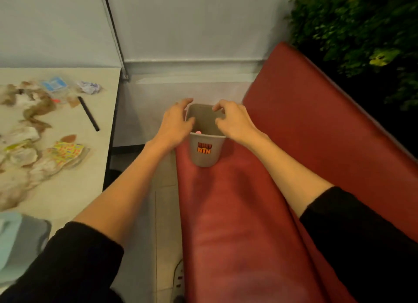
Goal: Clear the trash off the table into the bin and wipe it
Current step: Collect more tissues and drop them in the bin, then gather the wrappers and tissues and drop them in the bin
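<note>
Grey plastic bin [204,153], labelled in orange, stands upright on the red bench seat [237,212] at centre frame, close to the seat's left edge. A small pink item [198,132] lies inside it.

**Hand state.** The left hand [176,121] is at the left side of the rim and the right hand [236,121] at the right side. Both have half-curled fingers and carry no trash. Whether either is actually clamped on the rim cannot be told.

**Hazards.**
- An uneven lift by the rim would likely tilt the bin, tip it off the near seat edge and spill its contents.
- All the trash remains on the table [74,178] at left: a crumpled paper [88,87], a blue packet [54,84], a colourful wrapper [67,151] and soiled brown-stained papers. Anything carried across the floor gap [140,121] to the bin where it stands could drop or drip there.
- The black straw [88,113] lies near the table's right edge and would probably roll off under a careless sweep.

**Clearance.**
- The seat is bare towards the lower frame.
- The backrest [316,121] closes the right side and a wall closes the top.
- The floor gap gives room to bring the bin beside the table edge.
- A pale cloth [13,241] lies at lower left, on the table's near end.
</note>
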`<state>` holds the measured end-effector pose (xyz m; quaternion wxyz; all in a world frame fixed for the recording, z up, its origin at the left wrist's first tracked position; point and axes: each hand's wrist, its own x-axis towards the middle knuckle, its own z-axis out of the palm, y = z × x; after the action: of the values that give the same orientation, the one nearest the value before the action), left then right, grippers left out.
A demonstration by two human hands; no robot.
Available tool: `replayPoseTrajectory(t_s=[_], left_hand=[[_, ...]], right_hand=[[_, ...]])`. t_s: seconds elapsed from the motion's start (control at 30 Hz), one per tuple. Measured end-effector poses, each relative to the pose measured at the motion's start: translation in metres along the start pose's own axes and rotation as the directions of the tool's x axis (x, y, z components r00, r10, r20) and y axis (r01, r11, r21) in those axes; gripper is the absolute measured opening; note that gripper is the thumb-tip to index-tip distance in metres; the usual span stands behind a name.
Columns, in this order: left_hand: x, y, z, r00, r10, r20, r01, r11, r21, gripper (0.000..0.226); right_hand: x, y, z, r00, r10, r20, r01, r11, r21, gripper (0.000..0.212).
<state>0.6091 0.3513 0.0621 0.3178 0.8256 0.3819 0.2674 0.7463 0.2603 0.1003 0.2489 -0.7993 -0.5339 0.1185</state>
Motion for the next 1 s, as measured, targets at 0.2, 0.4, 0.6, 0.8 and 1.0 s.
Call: replayPoseTrajectory(t_s=[0.2, 0.4, 0.6, 0.8, 1.0], left_hand=[[-0.132, 0.013, -0.050, 0.993, -0.098, -0.072, 0.091, 0.992, -0.088, 0.056], [-0.258, -0.021, -0.107, 0.930, -0.317, -0.188, 0.293, 0.945, -0.144, 0.044], [-0.354, -0.053, -0.154, 0.891, -0.401, -0.214, 0.396, 0.916, -0.070, 0.032], [-0.429, -0.086, -0.185, 0.896, -0.414, -0.160, 0.427, 0.903, 0.049, 0.028], [-0.484, -0.135, -0.211, 0.861, -0.477, -0.176, 0.497, 0.862, 0.095, 0.030]], right_hand=[[-0.114, -0.055, 0.014, 0.982, -0.172, 0.081, 0.172, 0.985, 0.006, 0.037], [-0.188, -0.112, 0.078, 0.922, -0.297, 0.246, 0.279, 0.954, 0.106, 0.038], [-0.245, -0.176, 0.139, 0.834, -0.413, 0.366, 0.349, 0.908, 0.230, 0.036], [-0.282, -0.214, 0.192, 0.752, -0.447, 0.485, 0.356, 0.894, 0.272, 0.033], [-0.307, -0.249, 0.251, 0.737, -0.400, 0.544, 0.318, 0.916, 0.243, 0.037]])
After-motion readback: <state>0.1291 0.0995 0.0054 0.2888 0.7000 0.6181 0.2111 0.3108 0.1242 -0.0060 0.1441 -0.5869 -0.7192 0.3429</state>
